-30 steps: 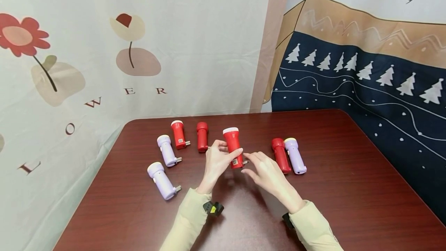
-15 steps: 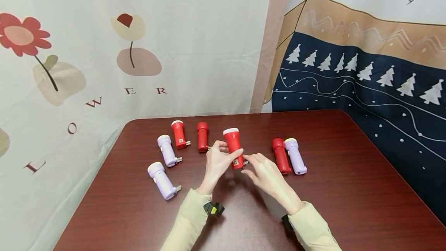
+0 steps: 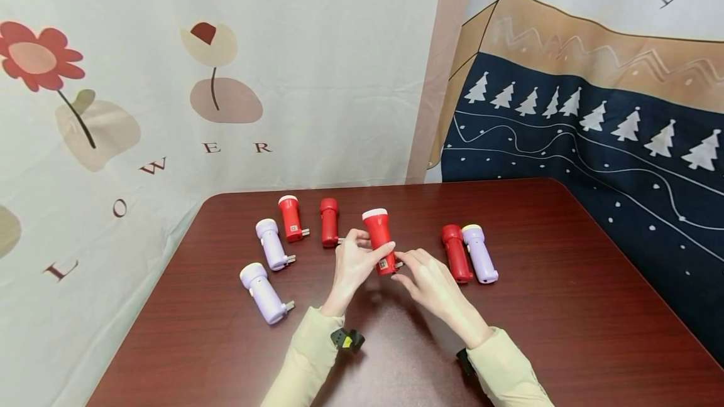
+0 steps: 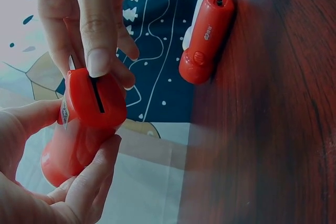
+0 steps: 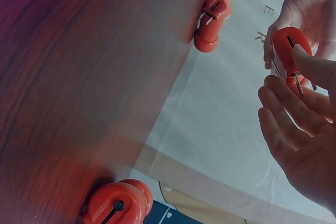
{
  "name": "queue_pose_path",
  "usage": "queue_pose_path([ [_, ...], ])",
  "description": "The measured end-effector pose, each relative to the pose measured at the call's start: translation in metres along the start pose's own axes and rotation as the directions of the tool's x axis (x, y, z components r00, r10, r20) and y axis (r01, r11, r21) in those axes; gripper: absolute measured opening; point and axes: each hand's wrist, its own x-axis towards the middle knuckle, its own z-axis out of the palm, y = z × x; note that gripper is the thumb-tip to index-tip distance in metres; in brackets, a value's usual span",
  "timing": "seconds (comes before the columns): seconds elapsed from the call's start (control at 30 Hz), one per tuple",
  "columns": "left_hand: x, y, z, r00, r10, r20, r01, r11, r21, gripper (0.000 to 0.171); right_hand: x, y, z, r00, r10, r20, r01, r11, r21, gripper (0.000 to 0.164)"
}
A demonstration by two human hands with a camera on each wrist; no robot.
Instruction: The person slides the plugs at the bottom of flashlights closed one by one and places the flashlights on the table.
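My left hand (image 3: 353,262) grips a bright red flashlight (image 3: 378,231) with a white head, held tilted above the table with the head pointing away. A square label sits near its lower end. Metal plug prongs (image 5: 298,83) stick out sideways at that end. The right hand (image 3: 432,281) is at the same end, its thumb (image 4: 98,61) touching the face beside a dark slot (image 4: 97,95). In the right wrist view, the other right fingers (image 5: 294,114) extend loosely below the prongs.
To the left lie two lilac flashlights (image 3: 266,294) and two red ones (image 3: 291,218) with prongs out. Right of the hands, a dark red flashlight (image 3: 455,253) lies beside a lilac one (image 3: 479,253). Printed curtains (image 3: 339,80) hang behind the brown table (image 3: 565,331).
The held flashlight and both hands keep almost the same place; the whole head view has shifted very slightly.
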Motion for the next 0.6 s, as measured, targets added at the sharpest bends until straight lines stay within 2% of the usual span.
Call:
queue_pose_path([
  [0.33,-0.0012,-0.0007,0.0016,1.000,0.005,-0.012,-0.005,1.000,0.011,0.047,-0.0008,0.0000,0.0007,1.000,0.004,-0.011,-0.004,1.000,0.005,0.039],
  [0.6,-0.0016,-0.0015,0.0030,1.000,0.002,-0.029,-0.001,1.000,0.028,0.047,-0.0014,-0.0010,0.0033,0.997,-0.045,-0.066,0.043,0.999,-0.019,0.034],
])
